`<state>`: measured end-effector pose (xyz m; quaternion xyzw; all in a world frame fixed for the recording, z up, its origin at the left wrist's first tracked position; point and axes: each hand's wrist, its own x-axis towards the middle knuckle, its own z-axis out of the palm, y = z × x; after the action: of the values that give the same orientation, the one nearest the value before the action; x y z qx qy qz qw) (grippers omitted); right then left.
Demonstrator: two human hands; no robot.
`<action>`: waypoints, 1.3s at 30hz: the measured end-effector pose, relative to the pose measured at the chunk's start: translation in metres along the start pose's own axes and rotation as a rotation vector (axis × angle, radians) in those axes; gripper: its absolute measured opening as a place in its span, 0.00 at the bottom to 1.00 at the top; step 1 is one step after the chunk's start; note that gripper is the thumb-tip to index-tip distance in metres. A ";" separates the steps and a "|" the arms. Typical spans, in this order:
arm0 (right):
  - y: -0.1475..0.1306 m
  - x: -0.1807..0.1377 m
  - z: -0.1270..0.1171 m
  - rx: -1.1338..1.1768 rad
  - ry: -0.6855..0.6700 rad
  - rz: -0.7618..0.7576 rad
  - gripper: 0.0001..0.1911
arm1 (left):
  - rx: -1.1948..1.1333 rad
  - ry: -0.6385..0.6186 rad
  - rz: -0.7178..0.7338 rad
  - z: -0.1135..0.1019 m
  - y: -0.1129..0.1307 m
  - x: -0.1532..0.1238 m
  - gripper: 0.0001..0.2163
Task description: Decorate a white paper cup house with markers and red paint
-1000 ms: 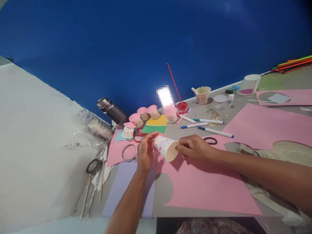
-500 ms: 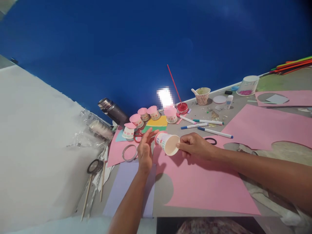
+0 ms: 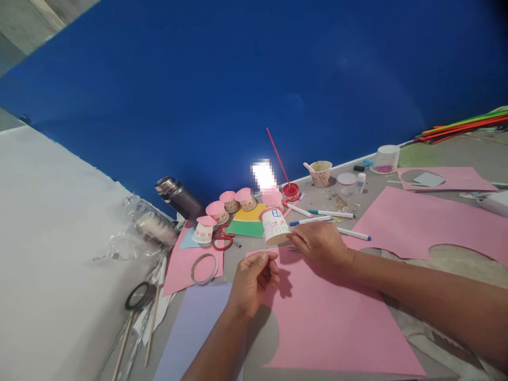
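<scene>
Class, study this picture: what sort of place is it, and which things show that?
Most likely a craft table, perhaps in a classroom or home. Cut pink paper sheets, marker pens and red scissors lie on it, and the right hand holds a decorated paper cup.

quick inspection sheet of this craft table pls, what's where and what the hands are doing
surface: grey table, largely covered by paper; pink sheet in front, lilac sheet beside it
job's things: cup stands mouth down with a pink top, at the pink sheet's far edge
clutter: row of pink-topped cups, scissors, tape ring, markers, red paint lid with a brush in it, flask
hands: right hand grips the cup's rim; left hand is curled over the pink sheet, apart from the cup
cables: nothing seen
surroundings: blue wall behind, white sheet at left
</scene>
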<state>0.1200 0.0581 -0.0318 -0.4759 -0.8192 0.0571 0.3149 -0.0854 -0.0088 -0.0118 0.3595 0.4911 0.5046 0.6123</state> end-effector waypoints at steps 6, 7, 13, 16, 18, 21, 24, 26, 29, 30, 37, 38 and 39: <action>-0.004 -0.003 0.007 -0.183 0.103 -0.283 0.14 | -0.261 -0.017 -0.109 0.004 -0.008 0.001 0.21; -0.006 -0.005 0.007 -0.192 0.104 -0.326 0.12 | -0.308 -0.010 -0.114 0.003 -0.009 0.002 0.19; -0.009 -0.008 0.011 -0.219 0.177 -0.481 0.12 | -0.462 -0.030 -0.098 0.000 -0.010 0.001 0.16; -0.008 -0.006 0.012 -0.219 0.260 -0.528 0.14 | -0.478 -0.027 -0.116 0.001 -0.006 -0.001 0.18; -0.009 -0.005 0.013 -0.211 0.292 -0.519 0.15 | -0.483 -0.017 -0.133 0.002 -0.003 -0.002 0.17; -0.011 -0.006 0.013 -0.166 0.238 -0.401 0.17 | -0.533 -0.006 -0.145 -0.001 0.004 -0.001 0.15; -0.010 -0.006 0.011 -0.126 0.098 -0.257 0.18 | -0.622 -0.020 -0.133 -0.007 0.009 0.000 0.15; -0.008 -0.005 0.010 -0.109 0.000 -0.209 0.18 | -0.662 -0.045 -0.127 -0.011 0.011 0.001 0.16; -0.002 -0.004 0.011 -0.090 -0.114 -0.186 0.17 | -0.694 -0.078 -0.132 -0.016 0.009 0.001 0.16; -0.001 -0.004 0.012 -0.089 -0.145 -0.184 0.17 | -0.700 -0.080 -0.135 -0.017 0.008 0.002 0.16; 0.007 -0.014 0.018 -0.044 -0.257 -0.208 0.18 | -0.706 0.027 -0.149 -0.014 0.016 0.008 0.13; 0.008 -0.017 0.019 -0.024 -0.263 -0.221 0.18 | -0.707 0.043 -0.148 -0.012 0.021 0.009 0.13; 0.010 -0.018 0.018 -0.006 -0.270 -0.236 0.18 | -0.707 0.054 -0.144 -0.010 0.026 0.010 0.13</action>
<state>0.1231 0.0523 -0.0587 -0.3653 -0.9044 0.0810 0.2052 -0.1017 0.0067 0.0074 0.0765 0.3266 0.6082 0.7194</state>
